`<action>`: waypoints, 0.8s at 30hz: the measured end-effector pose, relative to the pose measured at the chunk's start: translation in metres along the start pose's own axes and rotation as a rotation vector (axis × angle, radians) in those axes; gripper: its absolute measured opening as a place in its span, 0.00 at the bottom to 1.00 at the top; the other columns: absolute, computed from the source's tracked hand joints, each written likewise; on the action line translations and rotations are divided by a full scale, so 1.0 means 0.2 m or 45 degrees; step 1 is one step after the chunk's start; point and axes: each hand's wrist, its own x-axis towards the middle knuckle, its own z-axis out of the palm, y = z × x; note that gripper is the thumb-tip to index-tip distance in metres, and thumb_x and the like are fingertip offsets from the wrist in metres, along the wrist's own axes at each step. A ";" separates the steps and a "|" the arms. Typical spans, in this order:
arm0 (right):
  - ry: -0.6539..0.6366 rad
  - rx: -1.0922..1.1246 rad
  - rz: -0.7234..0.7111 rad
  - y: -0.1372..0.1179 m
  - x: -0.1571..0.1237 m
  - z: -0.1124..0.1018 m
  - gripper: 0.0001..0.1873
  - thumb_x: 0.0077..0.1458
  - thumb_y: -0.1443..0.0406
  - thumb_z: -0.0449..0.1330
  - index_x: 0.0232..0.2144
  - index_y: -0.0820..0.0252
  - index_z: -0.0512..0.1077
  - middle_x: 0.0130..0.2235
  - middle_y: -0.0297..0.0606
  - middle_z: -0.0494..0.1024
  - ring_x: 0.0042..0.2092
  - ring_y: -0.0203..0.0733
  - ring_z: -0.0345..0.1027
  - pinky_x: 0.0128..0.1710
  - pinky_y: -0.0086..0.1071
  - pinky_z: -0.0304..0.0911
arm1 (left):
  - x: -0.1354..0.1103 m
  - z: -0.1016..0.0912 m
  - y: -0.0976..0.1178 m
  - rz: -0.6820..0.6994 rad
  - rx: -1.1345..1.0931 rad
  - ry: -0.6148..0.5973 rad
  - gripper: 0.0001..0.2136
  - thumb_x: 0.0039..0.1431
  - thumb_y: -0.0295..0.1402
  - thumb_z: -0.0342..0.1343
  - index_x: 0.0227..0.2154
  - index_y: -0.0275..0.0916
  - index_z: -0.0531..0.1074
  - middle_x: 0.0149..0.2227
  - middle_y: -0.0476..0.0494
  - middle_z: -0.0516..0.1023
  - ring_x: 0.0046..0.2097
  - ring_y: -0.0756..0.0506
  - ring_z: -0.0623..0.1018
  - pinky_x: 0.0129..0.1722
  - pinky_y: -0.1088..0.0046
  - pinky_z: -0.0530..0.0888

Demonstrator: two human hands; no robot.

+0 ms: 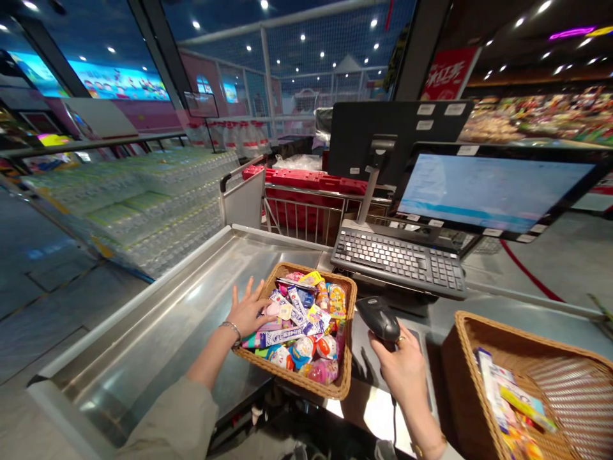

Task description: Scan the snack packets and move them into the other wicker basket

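Note:
A wicker basket point(348, 332) full of packaged sweets stands on the metal counter in front of me. My left hand point(251, 310) lies over its left rim with fingers spread, the fingertips at the candy packets point(287, 335). Round wrapped candies point(302, 350) sit at the basket's near side. To the right of the basket, my right hand point(402, 361) grips a black barcode scanner point(380, 317) by its handle, its head tilted up and to the left. A cable hangs below the scanner.
A second wicker basket point(569, 364) with a few packets stands at the right. Behind the scanner are a keyboard point(400, 259) and a lit monitor point(493, 188). The counter's raised metal edge point(143, 291) runs along the left, and a shopping cart point(301, 214) stands beyond.

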 end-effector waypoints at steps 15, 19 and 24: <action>0.015 -0.027 -0.056 0.00 0.01 0.02 0.20 0.45 0.50 0.60 0.33 0.59 0.79 0.50 0.50 0.76 0.58 0.54 0.63 0.57 0.46 0.58 | 0.08 0.07 -0.03 0.008 -0.058 0.019 0.17 0.53 0.50 0.60 0.37 0.43 0.74 0.67 0.37 0.58 0.70 0.29 0.45 0.58 0.28 0.32; 0.022 -0.026 -0.052 0.00 0.01 0.02 0.20 0.45 0.50 0.61 0.34 0.58 0.79 0.49 0.49 0.76 0.58 0.54 0.63 0.57 0.46 0.58 | 0.08 0.04 -0.01 0.049 -0.030 0.102 0.17 0.53 0.51 0.59 0.36 0.43 0.74 0.66 0.37 0.60 0.70 0.32 0.48 0.58 0.31 0.27; 0.026 -0.016 -0.035 0.00 0.02 0.03 0.21 0.45 0.50 0.61 0.36 0.58 0.79 0.51 0.49 0.76 0.57 0.54 0.64 0.57 0.47 0.58 | 0.11 0.03 0.11 0.118 -0.026 0.232 0.18 0.52 0.52 0.60 0.36 0.44 0.74 0.66 0.38 0.61 0.70 0.32 0.49 0.59 0.32 0.27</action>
